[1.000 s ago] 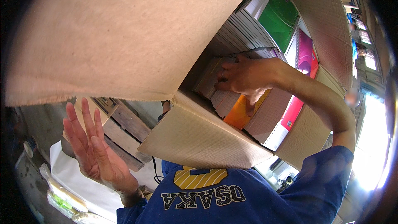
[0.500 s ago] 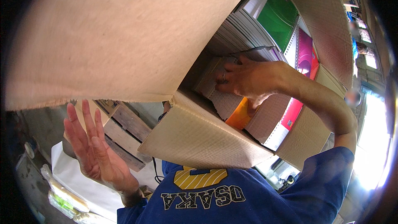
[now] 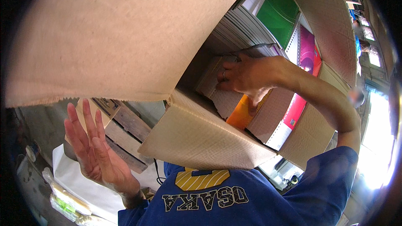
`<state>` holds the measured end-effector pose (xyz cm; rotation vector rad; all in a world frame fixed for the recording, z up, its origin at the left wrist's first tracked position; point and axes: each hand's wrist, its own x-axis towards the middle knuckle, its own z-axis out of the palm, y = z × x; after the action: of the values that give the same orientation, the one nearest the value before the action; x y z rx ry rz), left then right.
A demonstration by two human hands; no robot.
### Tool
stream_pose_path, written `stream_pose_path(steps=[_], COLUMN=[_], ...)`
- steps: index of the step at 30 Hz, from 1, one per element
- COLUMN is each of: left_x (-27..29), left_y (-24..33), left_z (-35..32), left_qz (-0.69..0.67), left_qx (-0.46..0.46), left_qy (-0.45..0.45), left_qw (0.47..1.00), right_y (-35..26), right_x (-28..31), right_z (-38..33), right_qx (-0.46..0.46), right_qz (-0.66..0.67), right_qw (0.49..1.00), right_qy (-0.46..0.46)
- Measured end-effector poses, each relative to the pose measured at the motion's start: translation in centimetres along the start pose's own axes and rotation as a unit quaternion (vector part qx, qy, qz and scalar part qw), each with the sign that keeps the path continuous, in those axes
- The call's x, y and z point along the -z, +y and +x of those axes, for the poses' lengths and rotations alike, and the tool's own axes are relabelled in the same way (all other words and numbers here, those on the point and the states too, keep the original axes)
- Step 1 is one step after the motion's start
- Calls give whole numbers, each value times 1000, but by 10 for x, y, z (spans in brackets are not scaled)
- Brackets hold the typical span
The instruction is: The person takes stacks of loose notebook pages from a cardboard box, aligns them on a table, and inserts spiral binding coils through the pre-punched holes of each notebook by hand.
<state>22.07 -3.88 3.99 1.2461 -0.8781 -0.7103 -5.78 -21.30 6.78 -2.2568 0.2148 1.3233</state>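
A big open cardboard box [image 3: 209, 140] fills the middle of the view. Inside it lie stacks of spiral-punched booklets: a green-covered one [image 3: 278, 14], a purple one [image 3: 307, 48] and a red one [image 3: 294, 111]. My right hand [image 3: 247, 75] reaches down into the box, its fingers bent over a loose cardboard piece [image 3: 226, 100]. Its thumb presses beside an orange cover [image 3: 241, 115]; the fingertips are partly in shadow. My left hand [image 3: 98, 150] is raised outside the box, palm up and fingers spread, holding nothing.
A large box flap [image 3: 104, 37] covers the upper left, and another flap [image 3: 335, 29] stands at the right. Wooden slats [image 3: 125, 136] and a white sheet [image 3: 88, 184] lie below on the left, with plastic-wrapped packs [image 3: 63, 201] at their edge. Bright windows show far right.
The view has shifted very slightly. My right hand stays on the cardboard piece, its wrist raised a little; my left hand stays spread in the same place.
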Motion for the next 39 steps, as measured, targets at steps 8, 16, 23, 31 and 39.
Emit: stream_pose_path(steps=[8,16,23,31,39], left_x=[-4,-1,-5,-4,-5], left_y=[4,3,3,4,2], left_z=[-1,-1,1,0,-1], left_qz=[22,21,17,27,5], left_qx=[9,10,7,8,17], left_qy=[17,22,20,27,23], left_qw=[1000,999,1000,999,1000], right_y=[2,2,4,1,3], right_x=[6,1,2,5,2], right_z=[3,0,4,0,3], right_qx=[10,12,6,8,11], right_qz=[12,12,22,14,20], right_qw=[1000,1000,1000,1000,1000], right_qy=[-10,20,-1,18,9])
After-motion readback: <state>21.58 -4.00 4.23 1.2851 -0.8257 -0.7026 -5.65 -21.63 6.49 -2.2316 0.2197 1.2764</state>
